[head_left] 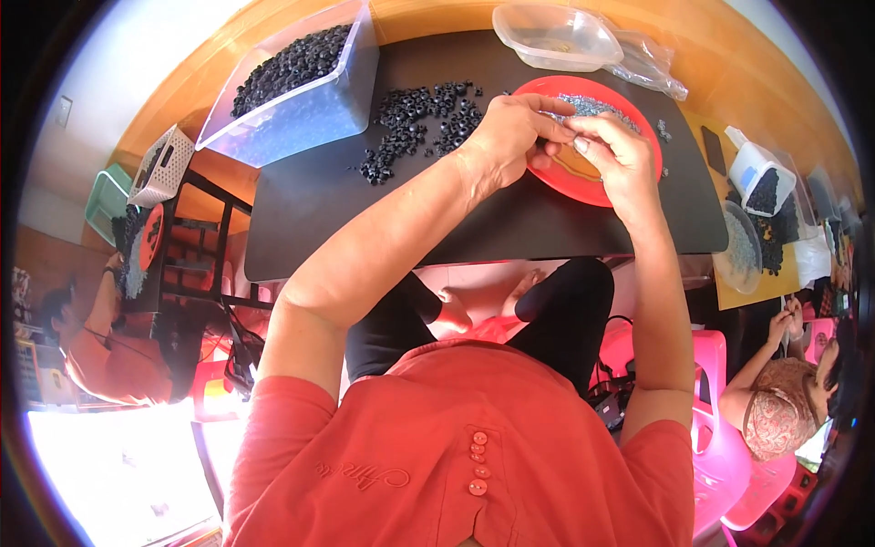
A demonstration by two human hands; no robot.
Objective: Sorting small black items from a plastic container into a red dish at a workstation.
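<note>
My left hand [512, 132] and my right hand [612, 155] meet fingertip to fingertip over a red round plate [638, 173] that carries a heap of small silvery metal parts [592, 107]. Both pinch a tiny piece between them; the piece itself is too small to make out. Just left of my left hand a scatter of small black rings [421, 123] lies on the black mat [365, 210]. Both forearms rise from the lower edge across my lap.
A clear tub [301, 118] full of black rings stands at the mat's far left. An empty clear container [556, 36] and a plastic bag [649, 66] sit behind the plate. Other people work at left and right, with more containers [756, 178] of parts.
</note>
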